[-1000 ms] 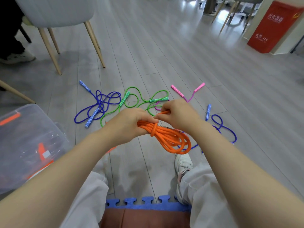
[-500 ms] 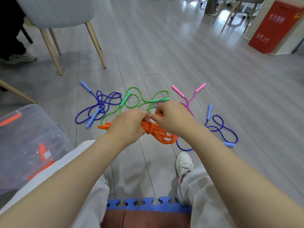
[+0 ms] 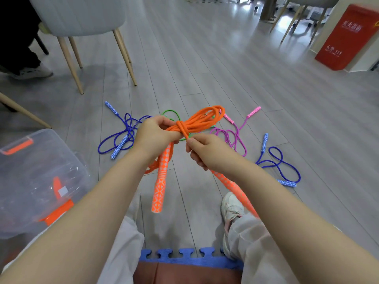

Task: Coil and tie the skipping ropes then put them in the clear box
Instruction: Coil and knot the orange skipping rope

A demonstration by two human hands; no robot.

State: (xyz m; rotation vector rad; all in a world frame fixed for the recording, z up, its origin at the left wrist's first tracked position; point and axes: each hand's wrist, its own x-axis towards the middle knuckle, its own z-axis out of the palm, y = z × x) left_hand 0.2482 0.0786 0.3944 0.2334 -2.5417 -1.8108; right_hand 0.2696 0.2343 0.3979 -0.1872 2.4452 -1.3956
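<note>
My left hand (image 3: 155, 136) grips a coiled orange skipping rope (image 3: 202, 118) at its wrapped middle; the loops stick up and away from me. One orange handle (image 3: 161, 183) hangs down below that hand. My right hand (image 3: 207, 150) pinches the rope's end just under the wrap, and the second orange handle (image 3: 231, 185) runs down under my right wrist. The clear box (image 3: 39, 177) stands on the floor at my left with orange latches. On the floor lie a blue rope (image 3: 121, 136), a green rope (image 3: 171, 114) mostly hidden behind my hands, a pink rope (image 3: 235, 132) and another blue rope (image 3: 276, 160).
A grey chair with wooden legs (image 3: 123, 52) stands at the back left, beside another person's shoe (image 3: 32, 72). A red bin (image 3: 346, 35) stands at the back right. My white shoe (image 3: 231, 208) and a blue foam mat (image 3: 184, 257) lie close below.
I have lifted the orange coil and turned its loops away from me; both handles now hang down. My right hand has shifted from the top of the wrap to below it.
</note>
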